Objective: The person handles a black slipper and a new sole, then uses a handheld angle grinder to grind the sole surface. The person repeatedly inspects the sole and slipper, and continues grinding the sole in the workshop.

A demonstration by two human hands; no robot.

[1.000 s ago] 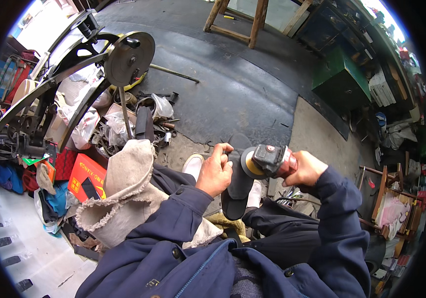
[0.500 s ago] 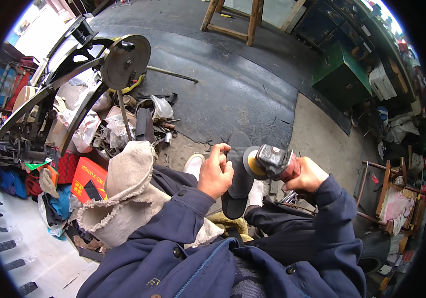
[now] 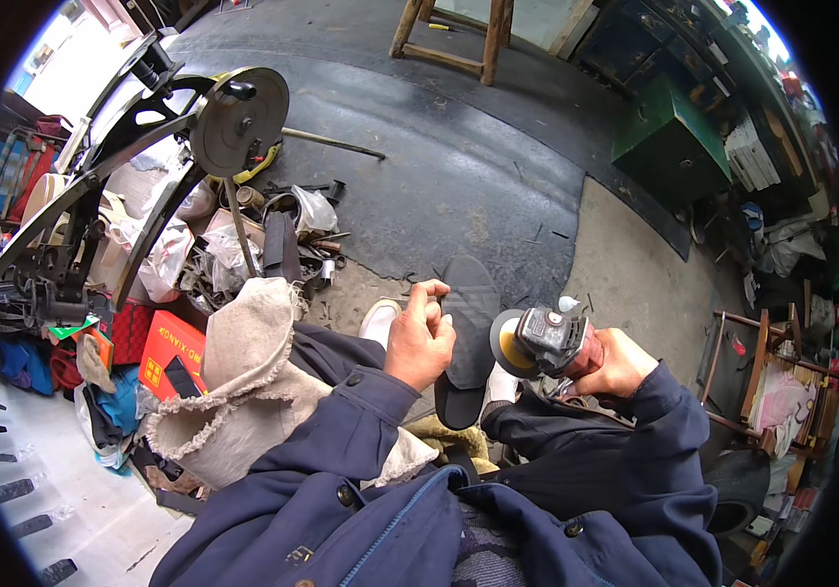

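A dark shoe [image 3: 468, 333] lies sole up between my knees, its toe pointing away from me. My left hand [image 3: 419, 338] is closed on the shoe's left edge, with the forefinger and thumb at the rim of the sole. Some of its fingers are hidden underneath. In my right hand [image 3: 620, 364] is a small angle grinder [image 3: 551, 340], gripped around its reddish body. The grinder's round disc [image 3: 512, 342], yellow at the centre with a pale rim, stands just beside the right edge of the sole.
A hand-cranked sewing machine [image 3: 165, 147] with a large wheel stands at left, above heaped bags and scraps. A red box [image 3: 173, 347] and beige cloth [image 3: 253, 342] lie nearer. A wooden stool [image 3: 444, 44], green box [image 3: 669, 142] and wooden rack [image 3: 772, 367] stand around.
The grinder in my right hand has shifted to the right, so its disc has come away from the sole. My left hand and the shoe have barely moved.
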